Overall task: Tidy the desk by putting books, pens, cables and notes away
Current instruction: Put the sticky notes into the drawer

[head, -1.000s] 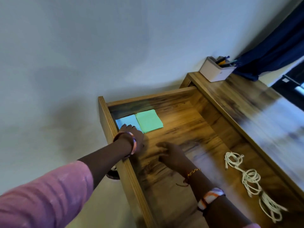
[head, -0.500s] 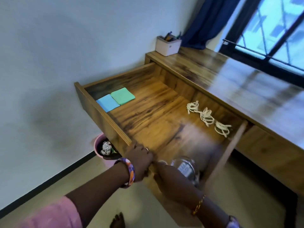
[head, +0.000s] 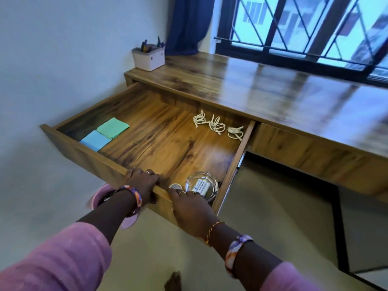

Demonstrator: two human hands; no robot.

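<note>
Drawer [head: 88, 152] front is where both my hands sit now, low in the centre of the frame. My left hand [head: 142, 183] curls over the top edge of the front panel, fingers hooked inside; my right hand [head: 189, 204] lies beside it on the same edge, fingers bent over the rim and reaching toward the glass jar [head: 202, 186] of batteries in the near right corner. Neither hand carries anything loose.

A second ago both hands were deep in the drawer by the notes; half a second ago they had come back to the front panel, and they are set there now with the view lifted to take in the whole desk. I read that as the notes being placed and the drawer about to be pushed shut.

Further out, the blue note pad [head: 95, 140] and green note pad [head: 113, 128] lie side by side, touching, at centre left of the frame in the drawer's far left corner. Three coiled white cables [head: 217, 124] sit in a row near centre frame, along the drawer's back right. A white pen holder [head: 149, 57] stands on the desk top [head: 262, 87] at upper centre-left, pens upright in it. A pink bin [head: 98, 198] peeks from under the drawer, lower left.
</note>
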